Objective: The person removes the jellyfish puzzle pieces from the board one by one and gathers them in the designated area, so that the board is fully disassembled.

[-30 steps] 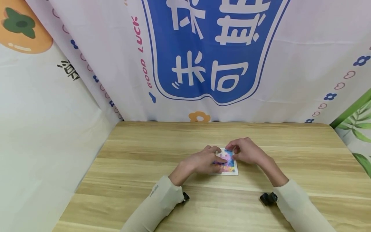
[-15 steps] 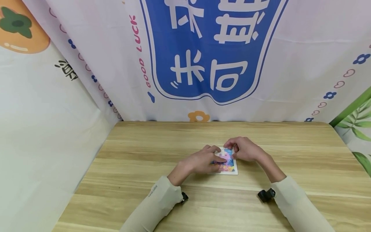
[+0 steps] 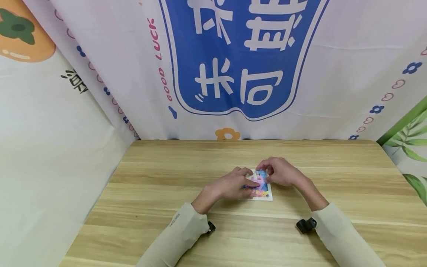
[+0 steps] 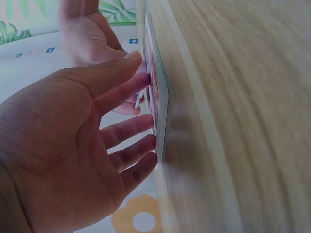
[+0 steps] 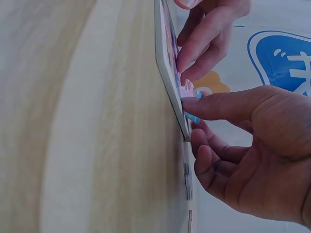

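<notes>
A white cloth (image 3: 350,72) hangs upright behind everything, printed with a big blue shape bearing white characters, pink "GOOD LUCK" lettering, hearts and flowers. In front of it spreads my wood-grained table (image 3: 257,233), light brown with rounded far corners. My two arms reach forward over it in pale sleeves (image 3: 175,235), one from each side, their cuffs ending above my bare wrists. My left hand (image 3: 230,185) lies palm down, its fingers nearly straight and spread apart, holding nothing; the fingertips rest on a board, and the thumb stretches out over it. My right hand (image 3: 281,172) comes in at the board's far right corner, its thumb and forefinger brought close together in a pinch, the other fingers curled in loosely beneath. The board (image 3: 264,193) itself is square and thin, lying flat on the table between my hands, white-bordered around a bright picture in pink, blue and yellow, partly covered by my fingers. A small black device (image 3: 306,225) sits at each cuff. Smallest of all is the pink and blue piece (image 5: 187,89) in my right pinch, tilted up from the board; I can't tell whether its lower edge touches.
</notes>
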A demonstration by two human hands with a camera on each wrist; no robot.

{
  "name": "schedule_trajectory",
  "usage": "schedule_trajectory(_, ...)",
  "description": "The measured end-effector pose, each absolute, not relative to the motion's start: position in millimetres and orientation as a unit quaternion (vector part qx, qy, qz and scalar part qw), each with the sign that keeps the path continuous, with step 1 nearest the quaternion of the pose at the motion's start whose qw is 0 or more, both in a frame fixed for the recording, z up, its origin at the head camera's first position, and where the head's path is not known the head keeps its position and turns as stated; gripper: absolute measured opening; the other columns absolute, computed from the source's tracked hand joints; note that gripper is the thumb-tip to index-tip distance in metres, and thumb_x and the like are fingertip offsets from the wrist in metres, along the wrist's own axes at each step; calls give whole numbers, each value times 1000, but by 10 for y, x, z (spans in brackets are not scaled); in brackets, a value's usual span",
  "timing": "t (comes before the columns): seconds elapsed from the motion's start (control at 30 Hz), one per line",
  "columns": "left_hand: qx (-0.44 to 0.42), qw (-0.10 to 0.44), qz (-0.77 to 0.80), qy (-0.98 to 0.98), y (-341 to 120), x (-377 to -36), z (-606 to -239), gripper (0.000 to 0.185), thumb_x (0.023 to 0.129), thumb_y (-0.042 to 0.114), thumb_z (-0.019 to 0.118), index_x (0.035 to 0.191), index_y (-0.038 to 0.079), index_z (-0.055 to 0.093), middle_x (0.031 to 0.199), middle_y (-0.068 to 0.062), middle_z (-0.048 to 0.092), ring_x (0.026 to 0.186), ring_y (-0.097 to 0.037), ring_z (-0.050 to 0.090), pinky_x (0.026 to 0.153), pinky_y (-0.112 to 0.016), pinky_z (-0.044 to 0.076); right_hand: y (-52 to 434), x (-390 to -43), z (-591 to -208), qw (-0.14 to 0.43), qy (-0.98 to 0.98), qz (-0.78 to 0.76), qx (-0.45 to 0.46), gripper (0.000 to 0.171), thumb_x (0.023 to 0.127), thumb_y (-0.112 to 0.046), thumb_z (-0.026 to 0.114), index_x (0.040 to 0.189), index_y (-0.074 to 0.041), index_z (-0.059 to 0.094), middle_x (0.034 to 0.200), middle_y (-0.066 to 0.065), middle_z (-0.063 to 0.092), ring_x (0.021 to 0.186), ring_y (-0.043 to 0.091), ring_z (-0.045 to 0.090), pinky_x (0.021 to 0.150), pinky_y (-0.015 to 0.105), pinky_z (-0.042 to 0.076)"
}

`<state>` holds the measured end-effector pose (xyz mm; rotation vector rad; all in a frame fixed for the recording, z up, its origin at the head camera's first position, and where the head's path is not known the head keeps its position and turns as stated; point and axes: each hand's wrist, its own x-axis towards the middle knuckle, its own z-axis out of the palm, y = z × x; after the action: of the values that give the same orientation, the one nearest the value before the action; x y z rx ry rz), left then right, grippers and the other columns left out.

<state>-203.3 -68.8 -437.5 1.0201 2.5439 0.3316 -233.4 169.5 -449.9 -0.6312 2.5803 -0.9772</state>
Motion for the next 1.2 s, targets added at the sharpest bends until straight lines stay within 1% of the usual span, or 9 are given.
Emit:
schedule_trajectory(0.1, 359, 192, 119, 906, -695, -2029, -4382, 43, 108, 38, 66, 151, 33, 63, 168, -3, 43, 148, -24, 43, 123, -41, 46, 1696, -2326, -4505, 144, 900, -344, -226, 32, 91, 8, 73, 119, -7, 77, 100, 6, 72, 86, 17, 59, 79, 31, 52)
schedule_trajectory(0.2, 356, 195, 119, 906, -697, -2028, -4391, 43, 108, 38, 66, 151, 34, 63, 169, -2, 42, 151, -25, 41, 124, -42, 44, 1699, -2321, -4501, 129, 903, -347, -220, 26, 92, 8, 68, 111, -8, 76, 99, 5, 73, 87, 17, 62, 80, 32, 53)
schedule_trajectory(0.3, 354, 196, 117, 907, -699, -2029, -4394, 44, 108, 39, 66, 151, 35, 62, 170, -2, 41, 151, -24, 41, 124, -42, 44, 1701, -2316, -4487, 120, 906, -348, -210, 20, 94, 5, 67, 104, -10, 76, 95, 3, 73, 87, 16, 62, 81, 32, 53)
schedule_trajectory(0.37, 354, 196, 115, 907, -702, -2028, -4394, 44, 108, 39, 66, 151, 35, 62, 169, -2, 41, 151, -24, 41, 124, -41, 44, 1707, -2315, -4480, 120, 905, -349, -211, 17, 96, 3, 68, 102, -11, 77, 94, 2, 72, 86, 16, 62, 80, 31, 53)
schedule_trajectory(0.67, 350, 195, 113, 909, -724, -2026, -4397, 44, 108, 39, 66, 151, 35, 62, 169, -1, 42, 149, -23, 42, 123, -40, 45, 1700, -2318, -4493, 117, 898, -359, -226, 16, 102, -2, 63, 107, -9, 76, 92, 4, 72, 80, 15, 58, 73, 27, 48)
schedule_trajectory(0.87, 353, 194, 116, 908, -725, -2027, -4392, 44, 108, 39, 66, 152, 35, 61, 169, -2, 42, 149, -24, 42, 123, -40, 44, 1718, -2341, -4524, 125, 894, -378, -204, 18, 103, -7, 62, 110, -9, 78, 98, 6, 74, 86, 16, 60, 79, 31, 50)
schedule_trajectory(0.97, 354, 193, 115, 908, -719, -2027, -4392, 44, 108, 39, 65, 152, 35, 61, 170, -2, 41, 149, -24, 42, 123, -40, 45, 1754, -2350, -4518, 133, 890, -395, -188, 18, 104, -9, 62, 112, -7, 78, 100, 7, 73, 89, 18, 58, 80, 33, 49)
schedule_trajectory(1.03, 356, 193, 113, 908, -711, -2027, -4390, 44, 108, 39, 65, 152, 35, 61, 170, -2, 40, 150, -24, 41, 123, -40, 44, 1785, -2354, -4513, 138, 886, -404, -178, 18, 104, -11, 62, 113, -7, 78, 99, 7, 71, 88, 19, 56, 78, 33, 47)
schedule_trajectory(1.2, 360, 194, 107, 906, -693, -2019, -4375, 44, 109, 38, 64, 152, 33, 61, 170, -3, 40, 152, -25, 41, 124, -40, 44, 1878, -2346, -4522, 151, 879, -424, -155, 18, 105, -14, 62, 113, -6, 77, 94, 8, 67, 80, 19, 54, 69, 29, 47)
